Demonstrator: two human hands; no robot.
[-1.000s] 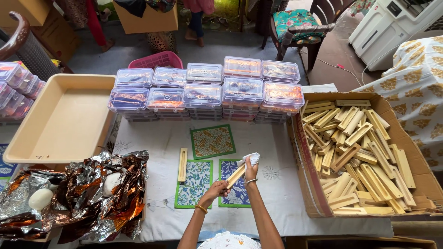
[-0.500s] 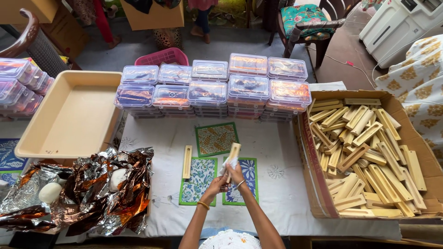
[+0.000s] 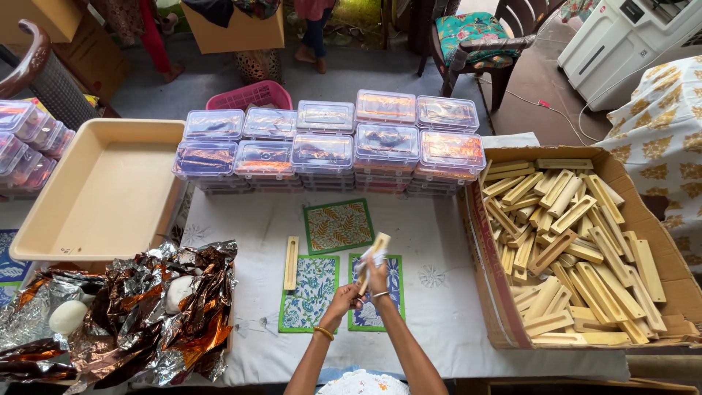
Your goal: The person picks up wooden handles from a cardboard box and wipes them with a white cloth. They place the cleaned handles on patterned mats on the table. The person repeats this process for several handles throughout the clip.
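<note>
- Head view, looking down on a cloth-covered table [image 3: 439, 307].
- Both hands met at table centre. Left hand [image 3: 342, 298] closed round lower end of a wood strip [image 3: 373, 256]; right hand [image 3: 378, 276] pinched higher up w/ a bit of white stuff, prob. cloth or paper, against it. Exact finger grip hard to tell, too small.
- Strip tilted up & away from body, lifted off table, above the blue mat [image 3: 376, 292]. Likely held that way so one face could be rubbed w/ the other hand.
- 2nd strip [image 3: 291, 262] lay flat just left of the mats, apart from the hands.
- Three printed mats: green mat [image 3: 338, 226] further out, teal mat [image 3: 310, 292] & blue one near body, side by side. Prob. work pads to spare the cloth.
- Carton [image 3: 490, 249] on right, full of loose strips [image 3: 570, 249], w/in right-arm reach.
- Clear lidded boxes [image 3: 329, 146] stacked in rows at far edge, out of the way.
- Beige tray [image 3: 44, 219] on left, nothing in it.
- Crumpled foil [image 3: 153, 307] near left, white lump [image 3: 67, 317] on it.
</note>
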